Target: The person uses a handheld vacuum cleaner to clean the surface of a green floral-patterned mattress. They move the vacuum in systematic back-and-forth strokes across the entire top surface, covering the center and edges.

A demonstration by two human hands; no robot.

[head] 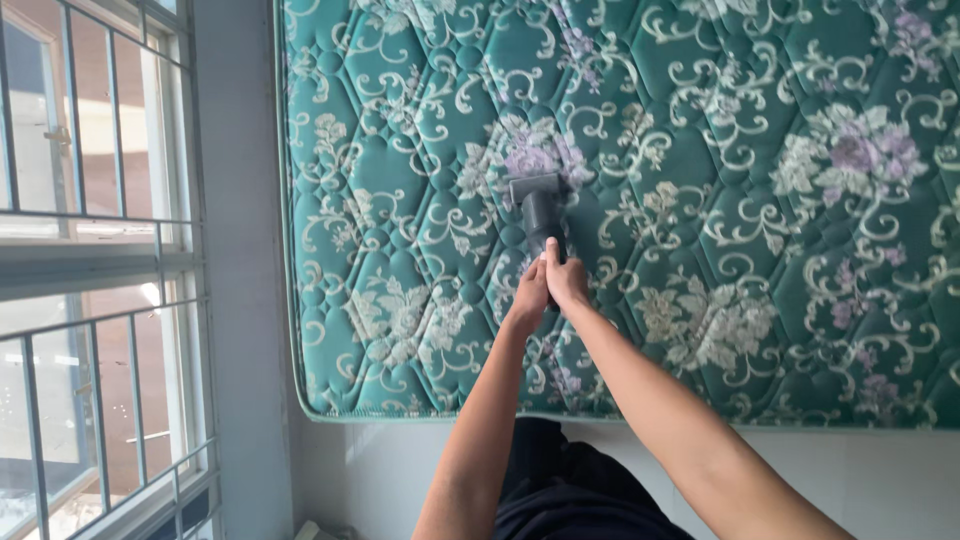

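Head view: both hands closed round a dark vacuum nozzle (541, 212), left hand (528, 296) beside right hand (566, 280). Nozzle head pressed flat on green floral mattress (420, 200), mid-stroke, near its window (90, 250) side. Next stroke likely needs steady pressure, head kept flat.

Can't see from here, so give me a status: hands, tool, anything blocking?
Left hand and right hand both gripping the vacuum nozzle. Nozzle head pressed on the green mattress. Nothing in its way.

A barred window (95, 270) stands left, beside a grey wall (240, 300).
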